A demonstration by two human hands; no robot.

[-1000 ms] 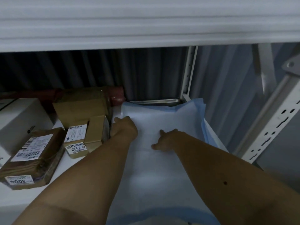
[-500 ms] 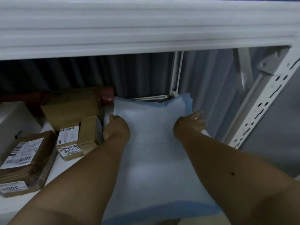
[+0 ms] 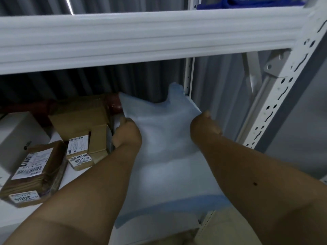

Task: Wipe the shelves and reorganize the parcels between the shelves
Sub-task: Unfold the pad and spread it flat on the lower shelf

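A large pale sheet with a blue border [image 3: 164,156] covers the right half of the white shelf [image 3: 23,220]. My left hand [image 3: 127,133] grips its left edge beside the parcels. My right hand [image 3: 205,128] grips its right edge near the shelf post. The sheet's far end is lifted and crumpled toward the back. Brown cardboard parcels with labels sit to the left: a small one [image 3: 83,152], a flat one marked 3004 [image 3: 33,174] and a bigger box [image 3: 79,115] behind them.
A white box [image 3: 16,137] stands at the far left. A dark red roll [image 3: 113,103] lies along the back. The upper shelf's beam [image 3: 141,36] runs overhead. A perforated white upright [image 3: 283,89] is at the right. A tan item [image 3: 228,227] lies at the bottom right.
My right hand went from the sheet's middle to its right edge and took hold. The sheet's far end rose and bunched up. The view tilted upward.
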